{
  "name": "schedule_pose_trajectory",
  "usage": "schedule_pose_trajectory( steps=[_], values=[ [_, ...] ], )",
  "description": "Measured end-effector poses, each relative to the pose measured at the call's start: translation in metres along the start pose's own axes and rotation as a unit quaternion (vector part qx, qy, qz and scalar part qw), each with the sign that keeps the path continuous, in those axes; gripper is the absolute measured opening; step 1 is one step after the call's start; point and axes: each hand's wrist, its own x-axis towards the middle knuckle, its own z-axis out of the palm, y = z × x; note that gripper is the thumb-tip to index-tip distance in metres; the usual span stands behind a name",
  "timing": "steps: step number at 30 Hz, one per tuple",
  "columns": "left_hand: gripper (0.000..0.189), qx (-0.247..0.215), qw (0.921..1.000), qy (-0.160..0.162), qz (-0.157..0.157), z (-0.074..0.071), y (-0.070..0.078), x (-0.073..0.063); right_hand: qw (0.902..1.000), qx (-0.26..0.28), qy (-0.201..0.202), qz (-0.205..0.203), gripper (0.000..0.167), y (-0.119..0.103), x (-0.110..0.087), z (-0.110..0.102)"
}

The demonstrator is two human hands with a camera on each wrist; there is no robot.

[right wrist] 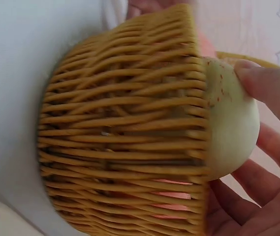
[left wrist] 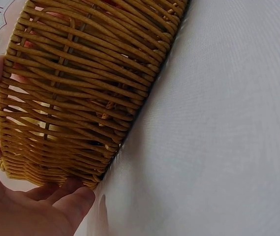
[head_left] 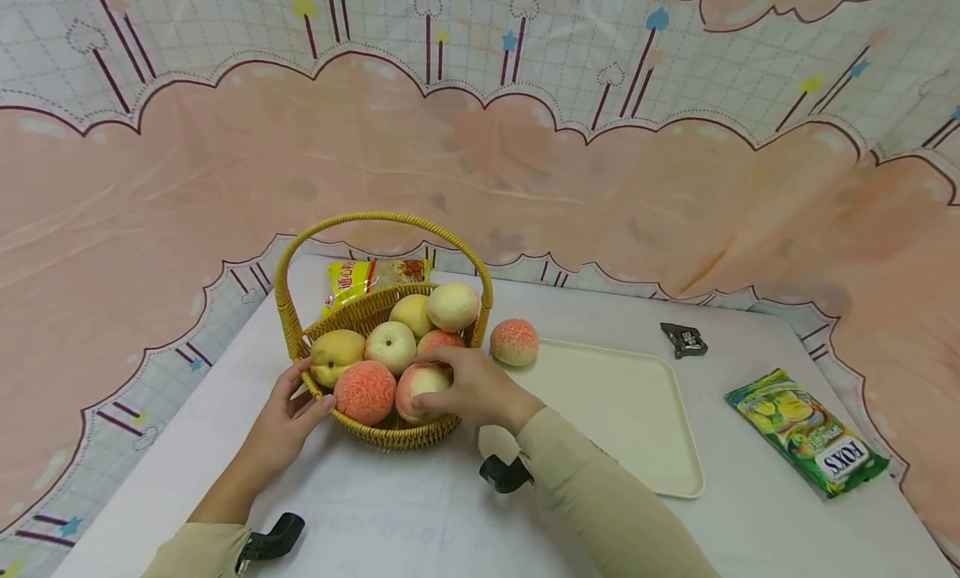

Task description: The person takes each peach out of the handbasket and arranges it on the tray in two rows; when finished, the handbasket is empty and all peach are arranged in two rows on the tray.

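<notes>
A yellow wicker basket (head_left: 390,438) with a tall arched handle holds several fruits. My left hand (head_left: 279,424) holds its left side, and in the left wrist view the fingers (left wrist: 78,204) lie against the woven wall. My right hand (head_left: 483,386) grips a pale peach (head_left: 414,391) with a pink blush at the basket's front right. In the right wrist view that peach (right wrist: 233,128) sits at the rim between thumb and fingers. Around it are a red-pink peach (head_left: 365,393), a whitish peach (head_left: 390,346), a yellow fruit (head_left: 337,357) and another pale peach (head_left: 453,306) on top.
A cream tray (head_left: 622,420) lies right of the basket, with a speckled peach (head_left: 514,342) at its back left corner. A pale round object (head_left: 497,442) is partly hidden by my right wrist. Also here are a yellow snack packet (head_left: 352,278), a small black packet (head_left: 684,340) and a green packet (head_left: 806,432).
</notes>
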Motion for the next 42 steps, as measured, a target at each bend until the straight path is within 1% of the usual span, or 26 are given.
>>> schedule_pose_trajectory(
  steps=[6,12,18,25,29,35,38,42],
  values=[
    [0.079,0.000,1.0000,0.001,0.001,0.000,0.000,0.000,0.9995,0.022,0.020,-0.006,0.047,-0.003,-0.006,-0.013],
    [0.079,0.001,1.0000,0.002,0.003,-0.001,0.000,0.000,0.9982,0.044,0.039,-0.004,0.049,-0.001,-0.013,-0.021],
    [0.079,-0.002,1.0000,0.001,0.002,-0.001,-0.001,0.001,0.9973,0.046,0.055,-0.016,0.048,0.004,-0.020,-0.027],
    [0.080,-0.003,1.0000,-0.001,0.001,0.000,-0.002,0.001,0.9924,0.063,0.099,-0.037,0.047,0.013,-0.032,-0.036],
    [0.079,-0.002,1.0000,-0.002,-0.001,0.001,-0.002,0.001,0.9914,0.070,0.102,-0.041,0.050,0.016,-0.036,-0.039],
    [0.080,-0.003,1.0000,-0.002,-0.003,0.001,0.000,0.000,0.9909,0.065,0.101,-0.060,0.055,0.016,-0.039,-0.040],
    [0.081,0.000,1.0000,-0.001,-0.006,0.001,0.000,0.000,0.9881,0.076,0.115,-0.068,0.051,0.017,-0.039,-0.038],
    [0.081,0.003,1.0000,-0.001,-0.009,0.000,0.000,0.000,0.9838,0.096,0.138,-0.062,0.047,0.019,-0.039,-0.036]
  ],
)
